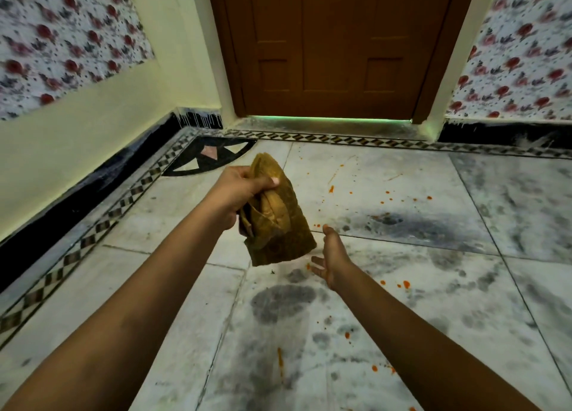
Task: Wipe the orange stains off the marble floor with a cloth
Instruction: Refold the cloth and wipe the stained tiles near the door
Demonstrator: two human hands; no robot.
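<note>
My left hand (238,194) holds the bunched brown cloth (278,222) in the air above the marble floor (402,317). My right hand (332,259) is open, fingers spread, just beside the cloth's lower corner. Orange stains (387,193) lie scattered on the floor before the door (334,45).

Dim, warm indoor light — the brightest spot is a greenish glow under the door (332,45). Either side of it the wallpaper smears with blur, and lines bow outward.
</note>
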